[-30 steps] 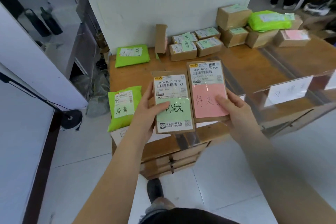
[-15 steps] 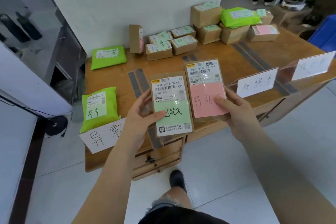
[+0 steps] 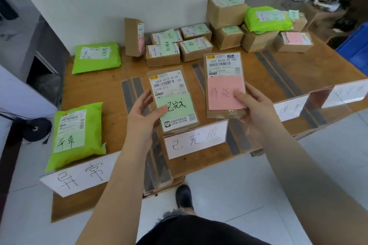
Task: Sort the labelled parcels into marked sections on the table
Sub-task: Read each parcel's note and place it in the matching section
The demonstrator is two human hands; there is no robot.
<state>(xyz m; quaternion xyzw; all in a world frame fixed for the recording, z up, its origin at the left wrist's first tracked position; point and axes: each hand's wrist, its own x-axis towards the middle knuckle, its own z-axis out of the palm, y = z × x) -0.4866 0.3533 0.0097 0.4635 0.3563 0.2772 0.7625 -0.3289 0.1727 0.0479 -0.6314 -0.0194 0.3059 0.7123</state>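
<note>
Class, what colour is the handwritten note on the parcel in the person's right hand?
Pink, seen clearly in the head view.

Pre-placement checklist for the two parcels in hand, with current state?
1. Left hand grips the green-note parcel: ok.
2. Right hand grips the pink-note parcel: ok.
3. Green note's writing matches the section sign directly below it: ok.
4. Pink note fully readable: not ok, the thumb covers its last character.
5. Matching sign for the pink note: cannot tell, the middle sign is partly hidden and the far-right sign is blurred.
6. Bare wooden table behind the section sign to set the green-note parcel on: ok.
</note>
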